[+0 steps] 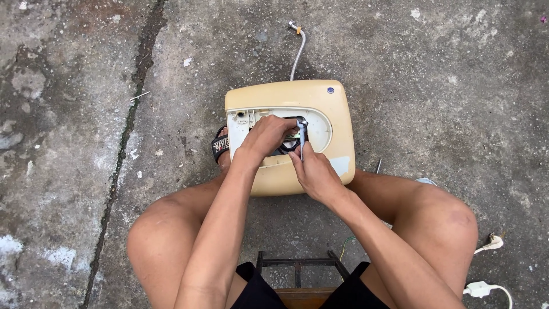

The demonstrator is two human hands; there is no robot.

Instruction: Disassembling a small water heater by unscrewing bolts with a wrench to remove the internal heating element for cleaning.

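A cream-yellow boxy appliance [331, 123] lies on the concrete between my knees, with a white opened recess on its face. My left hand [269, 134] reaches into that recess, fingers curled over dark parts inside. My right hand [314, 174] grips the handle of a metal wrench [302, 133], whose head sits at the recess beside the left fingers. What the left fingers hold is hidden.
A flexible metal hose [297, 51] runs from the appliance's far edge. A sandal [220, 146] is at its left side. White plugs [486, 266] and cord lie at the right. A small stool [297, 274] is under me. A nail [140, 96] lies near a crack [123, 149].
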